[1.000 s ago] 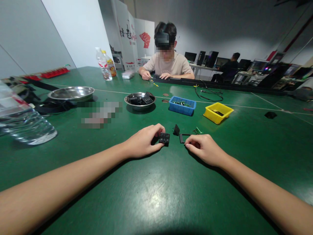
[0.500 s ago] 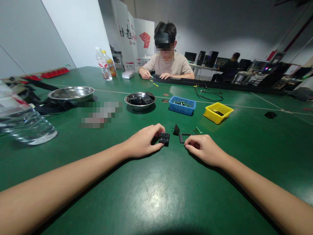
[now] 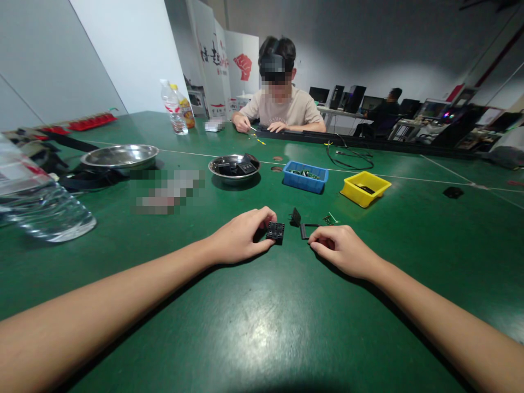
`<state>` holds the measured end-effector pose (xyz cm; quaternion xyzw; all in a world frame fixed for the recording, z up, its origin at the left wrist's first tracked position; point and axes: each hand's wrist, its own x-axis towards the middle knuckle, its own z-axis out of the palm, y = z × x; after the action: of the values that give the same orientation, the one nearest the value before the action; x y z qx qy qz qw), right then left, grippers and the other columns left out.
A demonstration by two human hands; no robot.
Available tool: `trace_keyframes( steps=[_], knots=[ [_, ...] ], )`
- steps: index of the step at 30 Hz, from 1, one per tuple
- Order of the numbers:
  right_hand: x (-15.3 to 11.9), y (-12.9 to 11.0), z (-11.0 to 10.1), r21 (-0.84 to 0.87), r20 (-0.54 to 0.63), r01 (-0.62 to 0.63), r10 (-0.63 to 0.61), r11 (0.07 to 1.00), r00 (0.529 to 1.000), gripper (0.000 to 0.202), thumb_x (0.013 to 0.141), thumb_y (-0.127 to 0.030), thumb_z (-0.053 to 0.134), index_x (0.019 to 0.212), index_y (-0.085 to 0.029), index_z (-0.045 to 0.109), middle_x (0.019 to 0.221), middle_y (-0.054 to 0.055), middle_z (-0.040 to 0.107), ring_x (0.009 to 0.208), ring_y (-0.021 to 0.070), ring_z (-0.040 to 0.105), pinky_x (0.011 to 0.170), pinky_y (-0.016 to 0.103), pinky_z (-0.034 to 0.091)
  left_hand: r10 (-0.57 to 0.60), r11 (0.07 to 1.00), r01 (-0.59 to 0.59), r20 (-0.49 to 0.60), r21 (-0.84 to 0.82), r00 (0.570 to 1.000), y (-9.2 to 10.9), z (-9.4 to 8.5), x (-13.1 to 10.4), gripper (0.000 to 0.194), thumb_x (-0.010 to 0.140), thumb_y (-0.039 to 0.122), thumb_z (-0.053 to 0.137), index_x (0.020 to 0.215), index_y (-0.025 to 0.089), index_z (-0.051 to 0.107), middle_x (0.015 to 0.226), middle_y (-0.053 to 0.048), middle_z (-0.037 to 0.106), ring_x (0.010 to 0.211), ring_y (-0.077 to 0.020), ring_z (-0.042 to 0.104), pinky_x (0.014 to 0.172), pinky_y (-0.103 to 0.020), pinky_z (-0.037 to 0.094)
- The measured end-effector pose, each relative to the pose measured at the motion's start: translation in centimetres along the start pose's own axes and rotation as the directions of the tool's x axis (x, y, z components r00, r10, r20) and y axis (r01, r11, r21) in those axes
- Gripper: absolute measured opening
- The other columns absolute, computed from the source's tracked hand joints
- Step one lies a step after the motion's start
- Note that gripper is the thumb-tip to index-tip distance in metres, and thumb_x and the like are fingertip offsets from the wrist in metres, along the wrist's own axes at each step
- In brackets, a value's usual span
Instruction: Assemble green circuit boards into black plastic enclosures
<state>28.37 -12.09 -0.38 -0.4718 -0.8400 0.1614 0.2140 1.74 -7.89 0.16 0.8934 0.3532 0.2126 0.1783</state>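
Between the thumb and fingers of my left hand (image 3: 243, 237) is a small square black plastic housing (image 3: 275, 231), its studded inner side showing. My right hand (image 3: 344, 250) is curled, thumb and forefinger pinched at the lower edge of a thin black rectangular frame (image 3: 303, 231); part of the frame is hidden behind the fingers. Just beyond the two hands, a small black plastic piece (image 3: 295, 217) stands on the table. A little green circuit board (image 3: 328, 219) with a pale sliver sticking out lies behind my right hand.
Farther back are a metal bowl (image 3: 234, 176) of black parts, a blue bin (image 3: 305, 183) of circuit boards and a yellow bin (image 3: 360, 195) with black pieces. To the left are a metal dish (image 3: 119, 157) and a large water bottle (image 3: 53, 207). Another person (image 3: 282, 109) sits opposite.
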Motion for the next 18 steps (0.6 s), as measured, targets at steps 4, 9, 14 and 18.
trace_keyframes(
  steps=[4, 9, 14, 18],
  knots=[
    [-0.03, -0.13, -0.06, -0.001, 0.002, -0.005, 0.005, 1.000, 1.000, 0.012, 0.087, -0.018, 0.059, 0.086, -0.018, 0.071, 0.067, -0.001, 0.063, 0.058, 0.0118, 0.051, 0.060, 0.025, 0.036, -0.001, 1.000, 0.001, 0.002, 0.000, 1.000, -0.06, 0.01, -0.01, 0.022, 0.084, 0.031, 0.060, 0.101, 0.021, 0.053, 0.093, -0.003, 0.063, 0.084, -0.0198, 0.060, 0.076, -0.031, 0.046],
    [-0.04, -0.19, -0.09, -0.001, 0.009, -0.011, 0.011, 1.000, 1.000, 0.012, 0.087, -0.017, 0.059, 0.087, -0.017, 0.071, 0.067, -0.001, 0.063, 0.058, 0.0115, 0.051, 0.060, 0.024, 0.036, 0.007, 1.000, -0.007, -0.009, 0.001, 1.000, -0.13, 0.06, -0.08, 0.023, 0.084, 0.030, 0.060, 0.103, 0.020, 0.054, 0.096, -0.004, 0.063, 0.086, -0.0201, 0.060, 0.079, -0.033, 0.047],
    [-0.01, -0.03, -0.01, 0.003, 0.013, -0.012, 0.012, 1.000, 1.000, 0.012, 0.088, -0.018, 0.059, 0.087, -0.016, 0.071, 0.067, -0.001, 0.063, 0.059, 0.0115, 0.051, 0.061, 0.024, 0.036, 0.074, 0.997, -0.075, -0.124, -0.006, 0.989, -0.06, 0.03, -0.04, 0.023, 0.081, 0.027, 0.061, 0.102, 0.019, 0.053, 0.105, -0.007, 0.062, 0.097, -0.0212, 0.060, 0.085, -0.034, 0.049],
    [0.00, -0.03, -0.01, 0.003, 0.015, -0.016, 0.016, 1.000, 1.000, 0.012, 0.088, -0.018, 0.059, 0.088, -0.016, 0.070, 0.068, -0.001, 0.063, 0.059, 0.0114, 0.051, 0.062, 0.024, 0.036, 0.078, 0.991, -0.094, -0.171, -0.091, 0.982, 0.04, 0.04, -0.06, 0.024, 0.080, 0.024, 0.063, 0.099, 0.020, 0.050, 0.114, -0.008, 0.064, 0.102, -0.0204, 0.064, 0.089, -0.035, 0.050]
  ],
)
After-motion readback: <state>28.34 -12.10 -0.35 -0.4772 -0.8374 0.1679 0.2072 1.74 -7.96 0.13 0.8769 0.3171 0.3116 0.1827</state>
